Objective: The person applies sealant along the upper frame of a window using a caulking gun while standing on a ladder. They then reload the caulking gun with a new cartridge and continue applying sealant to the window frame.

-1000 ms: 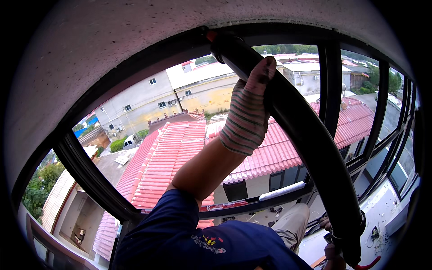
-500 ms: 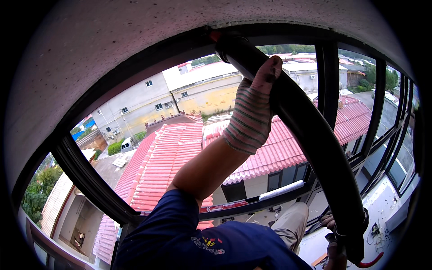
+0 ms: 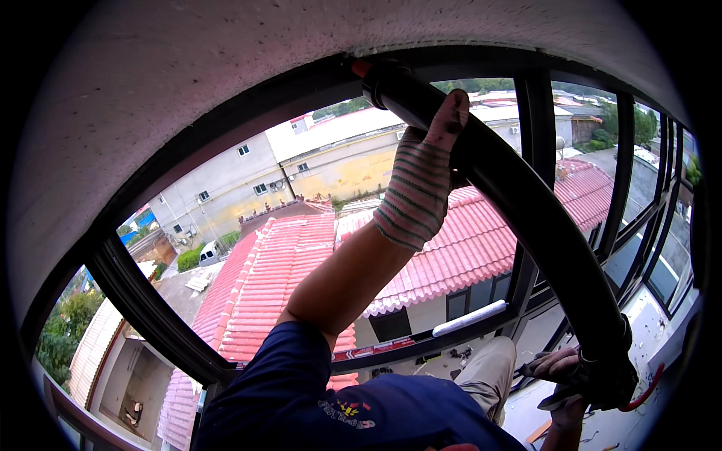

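Observation:
A long black caulking gun (image 3: 519,203) runs from the upper middle to the lower right. Its reddish nozzle (image 3: 361,68) sits at the seam between the dark window frame (image 3: 301,86) and the pale wall (image 3: 188,83) above. My left hand (image 3: 423,180), in a striped knit glove with dark smudges on the thumb, is closed around the barrel's upper part; its fingers are mostly hidden behind it. At the rear end, my gloved right hand (image 3: 560,368) is closed about the handle and trigger, partly hidden by the barrel. A red hooked rod (image 3: 648,387) sticks out behind.
Dark window bars (image 3: 535,135) stand around the open view outdoors. Below are red tiled roofs (image 3: 278,248) and grey buildings. A white roll-shaped thing (image 3: 470,319) and a red-and-white strip (image 3: 376,349) lie along the lower rail. Debris lies on the pale floor at right.
The gun's rear end and my right hand have swung right and slightly up. The nozzle stays at the seam, and my left hand keeps its hold on the barrel.

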Tool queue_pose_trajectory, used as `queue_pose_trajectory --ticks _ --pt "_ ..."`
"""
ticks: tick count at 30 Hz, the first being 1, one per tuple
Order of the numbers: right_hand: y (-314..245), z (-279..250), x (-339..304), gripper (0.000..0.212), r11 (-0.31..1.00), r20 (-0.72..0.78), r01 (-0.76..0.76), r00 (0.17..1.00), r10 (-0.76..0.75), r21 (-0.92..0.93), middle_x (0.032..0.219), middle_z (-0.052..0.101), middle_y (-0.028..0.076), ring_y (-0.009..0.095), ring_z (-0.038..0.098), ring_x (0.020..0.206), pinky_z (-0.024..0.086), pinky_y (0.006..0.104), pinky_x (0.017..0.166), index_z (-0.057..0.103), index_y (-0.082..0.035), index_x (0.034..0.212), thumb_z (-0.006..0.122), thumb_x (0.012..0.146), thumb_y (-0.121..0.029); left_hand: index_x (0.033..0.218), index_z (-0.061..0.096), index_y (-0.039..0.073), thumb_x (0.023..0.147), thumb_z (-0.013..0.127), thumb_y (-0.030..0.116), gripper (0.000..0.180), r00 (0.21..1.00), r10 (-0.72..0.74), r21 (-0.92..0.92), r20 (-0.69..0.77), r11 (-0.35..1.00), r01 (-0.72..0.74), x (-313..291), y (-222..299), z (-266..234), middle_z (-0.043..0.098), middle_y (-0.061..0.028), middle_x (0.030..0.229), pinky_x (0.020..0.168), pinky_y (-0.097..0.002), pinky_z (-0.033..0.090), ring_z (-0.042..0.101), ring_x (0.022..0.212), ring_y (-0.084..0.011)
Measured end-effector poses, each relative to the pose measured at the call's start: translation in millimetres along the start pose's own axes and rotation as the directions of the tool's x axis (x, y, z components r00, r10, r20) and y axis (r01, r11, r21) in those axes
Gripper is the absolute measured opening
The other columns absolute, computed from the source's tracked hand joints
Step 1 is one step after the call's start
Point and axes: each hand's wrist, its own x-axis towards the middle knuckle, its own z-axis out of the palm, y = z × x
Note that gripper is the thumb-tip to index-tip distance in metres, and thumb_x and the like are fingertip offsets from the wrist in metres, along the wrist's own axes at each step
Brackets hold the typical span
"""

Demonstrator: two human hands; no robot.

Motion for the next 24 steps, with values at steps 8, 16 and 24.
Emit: queue_pose_trajectory --ticks 8,16,24 --pt "-8.4 10.8 -13.7 0.078 0.986 -0.08 -0.029 0.996 0.043 0.163 0.086 0.063 0.015 0.026 0.064 0.082 0.053 0.0474 0.083 0.055 -0.004 0.103 0.047 0.085 -0.079 0.136 0.04 0.002 0.077 0.079 0.054 0.088 0.995 -0.102 0.031 0.018 0.994 0.101 6.5 4.6 12.9 0.055 -0.0161 0.123 0.092 -0.0514 0.056 0.06 0.115 -0.033" --pt "-25.0 20.5 -10.5 0.078 0.92 -0.063 -0.023 0.997 0.052 0.39 0.088 0.066 0.018 0.029 0.065 0.079 0.054 0.0453 0.074 0.06 -0.002 0.114 0.031 0.096 -0.072 0.139 0.051 0.012 0.081 0.078 0.05 0.074 0.991 -0.119 0.011 0.059 0.993 0.119 14.6 -0.5 12.6 0.054 -0.0132 0.128 0.097 -0.0525 0.049 0.057 0.119 -0.0317" --pt "-24.5 9.0 -40.1 0.094 0.744 0.039 -0.223 0.966 0.256 0.629 0.108 0.066 0.028 0.041 0.068 0.1 0.052 0.057 0.092 0.055 0.007 0.126 0.05 0.084 -0.077 0.139 0.05 0.015 0.082 0.076 0.051 0.072 0.978 -0.172 -0.048 0.118 0.983 0.179 31.5 -11.6 21.8 0.051 -0.0116 0.133 0.1 -0.0522 0.046 0.054 0.119 -0.0302"
